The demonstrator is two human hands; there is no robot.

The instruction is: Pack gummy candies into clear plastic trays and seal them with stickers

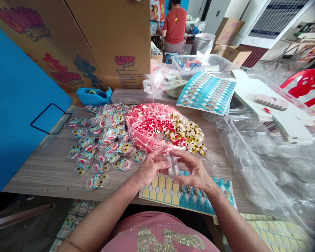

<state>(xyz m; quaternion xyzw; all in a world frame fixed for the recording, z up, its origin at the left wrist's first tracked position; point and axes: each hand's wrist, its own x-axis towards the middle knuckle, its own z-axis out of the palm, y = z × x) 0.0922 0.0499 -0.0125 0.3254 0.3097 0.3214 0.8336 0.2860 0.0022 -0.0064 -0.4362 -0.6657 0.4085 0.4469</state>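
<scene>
Fingers [161, 151] of both our hands close on a small clear shell [173, 166], pinching it from either side just above the near edge of the table [42, 171]. From the head camera we see our left hand [149, 168] with thumb and forefinger curled onto the shell's left side. Our right hand [196, 172] is bent at the wrist, its fingertips meeting the shell from the right. Both forearms come up from the bottom of the frame and angle inward.

The shell is see-through, so its outline is hard to make out, and we cannot tell whether anything lies inside it. Under our hands lies a sticker sheet [170, 196], partly covered by them; its left part shows bare yellow backing.

Left of our hands a pile of packed sweets [102, 143] spreads over the table. Behind the hands sits a bag of red-and-white gummies [149, 126], with yellow gummies [190, 134] loose just beside it. On the right a big clear bag [273, 164] blurs toward the frame edge, its contents indistinct. A cardboard box [107, 38] is cut off at the top. Far back a person in a red shirt [175, 26] sits turned away.
</scene>
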